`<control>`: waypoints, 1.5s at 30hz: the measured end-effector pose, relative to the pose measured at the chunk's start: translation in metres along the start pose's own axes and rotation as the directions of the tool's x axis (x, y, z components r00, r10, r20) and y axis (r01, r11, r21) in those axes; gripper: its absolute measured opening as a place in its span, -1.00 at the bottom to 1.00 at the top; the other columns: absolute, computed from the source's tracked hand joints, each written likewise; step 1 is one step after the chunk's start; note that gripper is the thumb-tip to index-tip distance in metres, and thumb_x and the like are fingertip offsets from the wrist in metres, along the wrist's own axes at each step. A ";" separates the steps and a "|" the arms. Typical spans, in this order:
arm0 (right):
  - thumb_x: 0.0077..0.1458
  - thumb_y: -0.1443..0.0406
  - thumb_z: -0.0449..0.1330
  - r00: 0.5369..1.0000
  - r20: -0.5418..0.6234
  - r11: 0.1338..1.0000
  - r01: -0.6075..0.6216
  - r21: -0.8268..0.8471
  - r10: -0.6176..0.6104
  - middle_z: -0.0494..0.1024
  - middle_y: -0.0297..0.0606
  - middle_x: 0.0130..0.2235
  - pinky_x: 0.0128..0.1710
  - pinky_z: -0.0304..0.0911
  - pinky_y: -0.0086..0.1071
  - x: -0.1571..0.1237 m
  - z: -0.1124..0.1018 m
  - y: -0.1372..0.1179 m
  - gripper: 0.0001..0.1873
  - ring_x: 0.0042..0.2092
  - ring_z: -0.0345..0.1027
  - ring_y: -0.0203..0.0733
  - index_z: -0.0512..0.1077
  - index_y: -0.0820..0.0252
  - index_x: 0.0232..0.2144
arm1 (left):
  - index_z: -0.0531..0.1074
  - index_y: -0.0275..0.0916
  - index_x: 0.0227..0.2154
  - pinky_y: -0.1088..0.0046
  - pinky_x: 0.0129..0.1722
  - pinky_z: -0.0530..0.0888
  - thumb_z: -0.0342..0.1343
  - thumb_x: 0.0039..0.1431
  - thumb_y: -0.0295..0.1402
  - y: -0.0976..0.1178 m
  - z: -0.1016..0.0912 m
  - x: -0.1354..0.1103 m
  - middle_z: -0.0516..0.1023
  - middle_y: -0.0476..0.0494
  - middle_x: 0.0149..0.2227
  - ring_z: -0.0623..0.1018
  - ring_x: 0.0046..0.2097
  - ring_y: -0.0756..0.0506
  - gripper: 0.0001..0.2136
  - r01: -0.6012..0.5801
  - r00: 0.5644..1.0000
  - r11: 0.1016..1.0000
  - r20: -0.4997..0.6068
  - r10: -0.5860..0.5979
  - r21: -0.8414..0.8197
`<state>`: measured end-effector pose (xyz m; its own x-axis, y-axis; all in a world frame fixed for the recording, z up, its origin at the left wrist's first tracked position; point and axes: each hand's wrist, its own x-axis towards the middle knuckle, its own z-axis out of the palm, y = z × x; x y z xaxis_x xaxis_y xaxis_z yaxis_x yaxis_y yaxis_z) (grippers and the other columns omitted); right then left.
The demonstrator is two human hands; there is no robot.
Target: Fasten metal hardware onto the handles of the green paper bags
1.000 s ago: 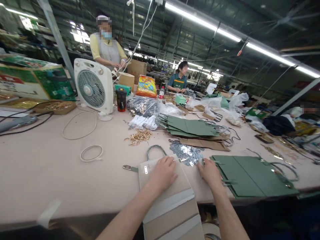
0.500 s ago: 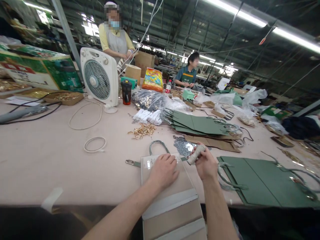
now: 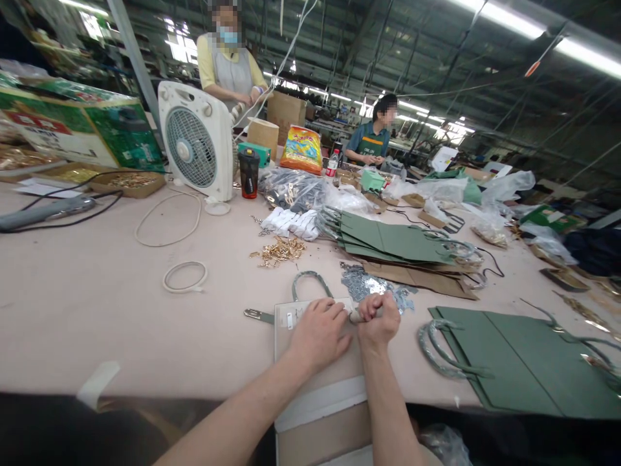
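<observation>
A beige bag panel [image 3: 317, 424] with pale cross strips lies at the table's front edge, its lower end reaching past it. From its far end a wrapped green handle [image 3: 310, 277] loops out, and a green strap with a metal end [image 3: 259, 315] sticks out to the left. My left hand [image 3: 323, 333] rests flat on the panel, fingers stretched out. My right hand [image 3: 381, 320] is closed around a short, pale grey cylinder wrapped in tape or cord [image 3: 356, 316]. Its end is at the panel's far right corner; the exact contact is hidden. Small metal plates [image 3: 371, 285] lie just beyond.
Green bag pieces [image 3: 514, 356] with wrapped handles lie at right; more green pieces [image 3: 392, 236] are stacked behind. Gold-coloured fittings [image 3: 279, 251], a tape roll [image 3: 184, 277], a fan [image 3: 194, 142] and a tumbler [image 3: 249, 173] are on the table. Two people [image 3: 230, 68] are across it.
My right hand has come down and left, bringing the cylinder from above the table to the panel's corner. My left hand stays on the panel. The view has shifted slightly.
</observation>
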<state>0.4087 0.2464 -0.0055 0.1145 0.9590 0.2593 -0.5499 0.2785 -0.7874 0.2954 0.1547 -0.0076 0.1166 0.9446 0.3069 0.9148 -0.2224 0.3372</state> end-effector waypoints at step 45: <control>0.22 0.06 0.22 0.958 0.263 0.949 -0.023 -0.316 0.111 0.16 -0.55 -0.71 -0.74 -0.07 -0.52 0.024 0.018 0.018 -0.53 -0.71 -0.02 -0.44 0.26 0.15 -0.61 | 0.39 -0.30 0.19 0.04 0.23 0.28 0.24 0.14 0.08 -0.003 0.011 0.009 0.45 -0.35 0.24 0.42 0.17 -0.36 -0.31 0.149 0.988 0.988 0.024 -0.150 0.042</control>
<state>0.3865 0.2739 -0.0031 -0.1691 0.9362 0.3081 -0.2632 0.2584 -0.9295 0.2979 0.1665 -0.0157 -0.0132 0.9727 0.2317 0.9372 -0.0688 0.3420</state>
